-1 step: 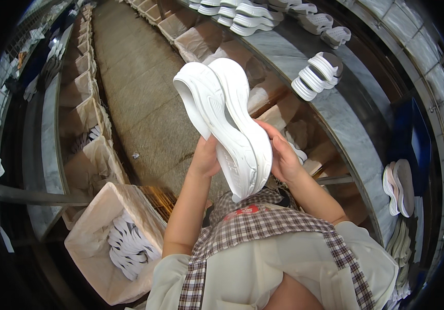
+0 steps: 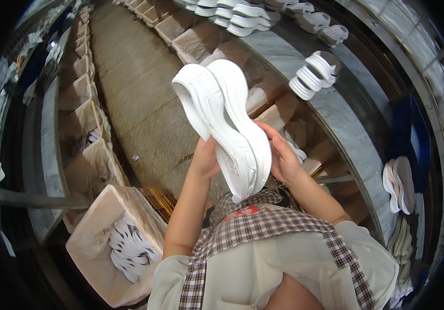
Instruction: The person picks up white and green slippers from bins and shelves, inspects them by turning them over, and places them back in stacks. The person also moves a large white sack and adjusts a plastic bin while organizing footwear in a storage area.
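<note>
Two white shoe soles (image 2: 236, 106) are held up side by side in front of my body, pressed together along their length and tilted. My left hand (image 2: 205, 159) grips the pair from the left edge, most of its fingers hidden behind the left sole. On the other side my right hand (image 2: 281, 157) is closed against the right sole's outer edge, its fingertips partly hidden by the sole. The left sole shows a raised side wall and a textured hollow inside.
Lined bins run along both sides of the floor aisle (image 2: 139, 103). A large bin (image 2: 90, 258) with white pieces (image 2: 131, 248) stands lower left. On the right, a grey conveyor (image 2: 335, 121) carries stacked white soles (image 2: 247, 20), a white shoe (image 2: 312, 75) and upright soles (image 2: 400, 186).
</note>
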`<action>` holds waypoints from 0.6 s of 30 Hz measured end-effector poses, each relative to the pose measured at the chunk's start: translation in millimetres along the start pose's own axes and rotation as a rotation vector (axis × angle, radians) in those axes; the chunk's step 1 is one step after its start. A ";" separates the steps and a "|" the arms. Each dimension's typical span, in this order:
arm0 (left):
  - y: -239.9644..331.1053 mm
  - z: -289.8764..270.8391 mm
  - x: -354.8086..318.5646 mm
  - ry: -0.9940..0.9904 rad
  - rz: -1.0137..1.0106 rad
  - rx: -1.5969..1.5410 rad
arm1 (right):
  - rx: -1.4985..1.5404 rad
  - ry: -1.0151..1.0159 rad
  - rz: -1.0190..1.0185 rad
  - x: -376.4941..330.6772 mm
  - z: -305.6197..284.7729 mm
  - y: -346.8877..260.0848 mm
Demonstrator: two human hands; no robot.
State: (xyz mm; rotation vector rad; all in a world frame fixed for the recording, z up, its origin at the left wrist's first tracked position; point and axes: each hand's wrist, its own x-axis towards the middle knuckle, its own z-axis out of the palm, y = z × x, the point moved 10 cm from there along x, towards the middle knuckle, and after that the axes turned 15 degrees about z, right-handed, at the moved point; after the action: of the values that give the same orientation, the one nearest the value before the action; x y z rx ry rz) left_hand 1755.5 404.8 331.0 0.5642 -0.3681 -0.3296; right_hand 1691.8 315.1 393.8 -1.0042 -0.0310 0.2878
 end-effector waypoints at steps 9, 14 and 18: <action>-61.9 -6.7 -13.8 -0.050 -0.312 -0.110 | 0.072 0.555 -0.078 -58.3 -86.8 8.1; -110.4 24.6 -49.6 -0.027 -0.561 -0.344 | 0.204 0.940 -0.148 -191.3 -113.8 34.6; -144.7 48.0 -79.0 -0.025 -0.679 -0.325 | 0.218 1.274 -0.239 -316.3 -138.4 45.9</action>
State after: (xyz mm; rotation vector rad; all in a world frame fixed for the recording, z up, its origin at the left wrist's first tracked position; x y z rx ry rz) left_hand 1636.4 299.1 266.7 0.3499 -0.1300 -1.0310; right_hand 1399.1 143.8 314.4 -0.8095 1.0069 -0.5880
